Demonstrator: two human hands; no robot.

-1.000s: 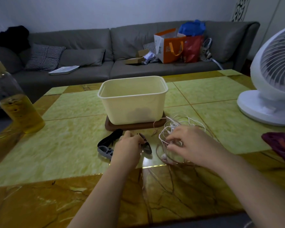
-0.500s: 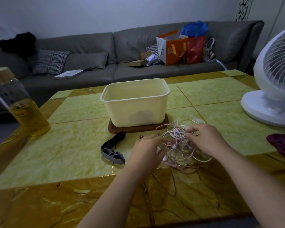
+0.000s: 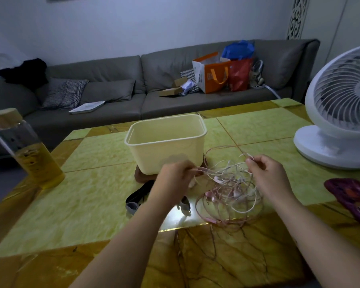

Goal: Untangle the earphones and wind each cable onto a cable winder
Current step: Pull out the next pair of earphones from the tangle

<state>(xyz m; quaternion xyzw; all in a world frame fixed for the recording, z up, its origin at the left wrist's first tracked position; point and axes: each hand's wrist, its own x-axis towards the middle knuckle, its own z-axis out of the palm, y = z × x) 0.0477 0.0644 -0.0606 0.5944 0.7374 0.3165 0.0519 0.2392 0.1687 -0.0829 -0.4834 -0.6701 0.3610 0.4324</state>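
the left grip [image 3: 175, 180] and right grip [image 3: 267, 176] are both pinching strands of the earphones [image 3: 217, 180], whose tangle is hanging between them, sagging onto the table [image 3: 92, 194] nearer the right.

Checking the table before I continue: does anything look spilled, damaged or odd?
Only the earphone cables: white and pink strands form one snarl, held between the left hand and right hand. Nothing looks spilled or broken.
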